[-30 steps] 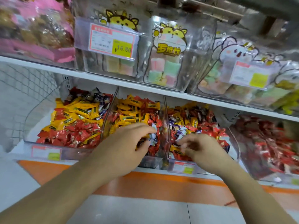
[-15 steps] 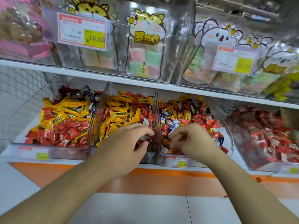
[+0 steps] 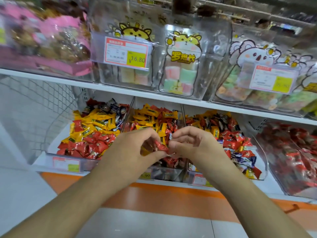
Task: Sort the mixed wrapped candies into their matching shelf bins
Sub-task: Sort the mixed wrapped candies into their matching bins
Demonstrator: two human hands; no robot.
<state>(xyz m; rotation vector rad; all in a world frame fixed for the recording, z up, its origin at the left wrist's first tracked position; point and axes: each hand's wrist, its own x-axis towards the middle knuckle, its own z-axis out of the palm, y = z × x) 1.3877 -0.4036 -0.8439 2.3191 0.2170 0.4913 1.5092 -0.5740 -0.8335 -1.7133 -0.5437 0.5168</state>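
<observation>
Three clear bins on the lower shelf hold mixed red, yellow and dark-blue wrapped candies: a left bin [image 3: 51, 148], a middle bin [image 3: 164, 174] and a right bin [image 3: 262, 162]. Both my hands meet in front of the middle bin. My left hand [image 3: 135, 150] curls around a red wrapped candy [image 3: 160, 146], with yellow wrappers showing in its palm. My right hand [image 3: 192, 145] has its fingertips pinched at the same candy's right end.
A fourth bin [image 3: 291, 158] at far right holds mostly red candies. The upper shelf [image 3: 120, 91] carries clear boxes of pastel sweets with price tags [image 3: 127, 52]. A wire mesh side panel [image 3: 34, 103] closes the left end. An orange strip [image 3: 154, 194] runs below the bins.
My right hand left the right bin and moved left to meet my left hand. A red candy now shows between the two hands. The view moved closer and shifted.
</observation>
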